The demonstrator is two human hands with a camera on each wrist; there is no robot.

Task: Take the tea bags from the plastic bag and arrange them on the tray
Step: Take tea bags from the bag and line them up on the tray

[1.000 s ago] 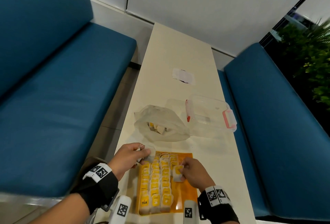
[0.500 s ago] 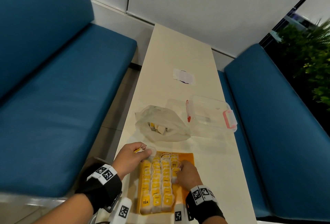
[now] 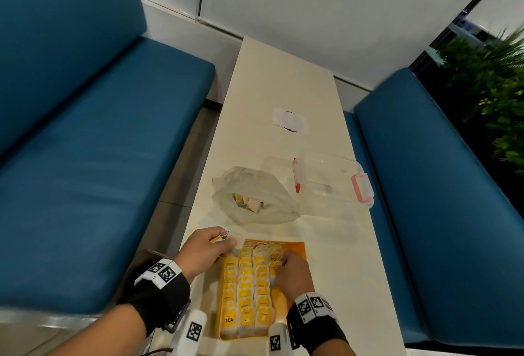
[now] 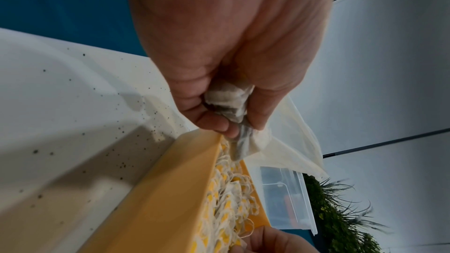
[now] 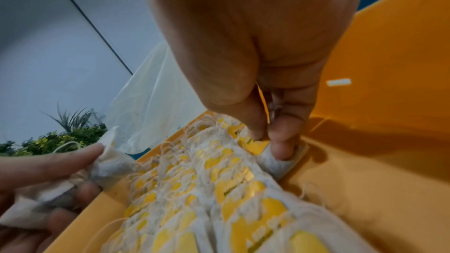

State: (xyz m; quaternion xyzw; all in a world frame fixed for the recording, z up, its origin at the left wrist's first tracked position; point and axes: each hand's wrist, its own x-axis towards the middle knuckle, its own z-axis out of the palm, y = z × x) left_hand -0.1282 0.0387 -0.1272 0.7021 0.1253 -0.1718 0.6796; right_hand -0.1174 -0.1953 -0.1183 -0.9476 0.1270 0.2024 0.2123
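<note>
An orange tray [image 3: 296,249] lies at the table's near end, holding rows of several tea bags [image 3: 246,284] with yellow tags. My left hand [image 3: 211,246] grips a white tea bag [image 4: 230,101] by the tray's far left corner. My right hand [image 3: 289,270] pinches a yellow tag [image 5: 264,99] and presses a tea bag [image 5: 276,164] down beside the rightmost row. Beyond the tray sits the translucent plastic bag [image 3: 255,194] with a few tea bags [image 3: 249,202] inside.
A clear plastic box [image 3: 331,179] with pink latches stands right of the bag. A white paper patch [image 3: 289,120] lies farther along the narrow cream table [image 3: 340,256]. Blue benches [image 3: 99,157] flank both sides, and a plant [image 3: 496,86] stands at the far right.
My right hand has lowered its tea bag into the tray beside the third row. My left hand has edged closer to the tray's far left corner with its bag.
</note>
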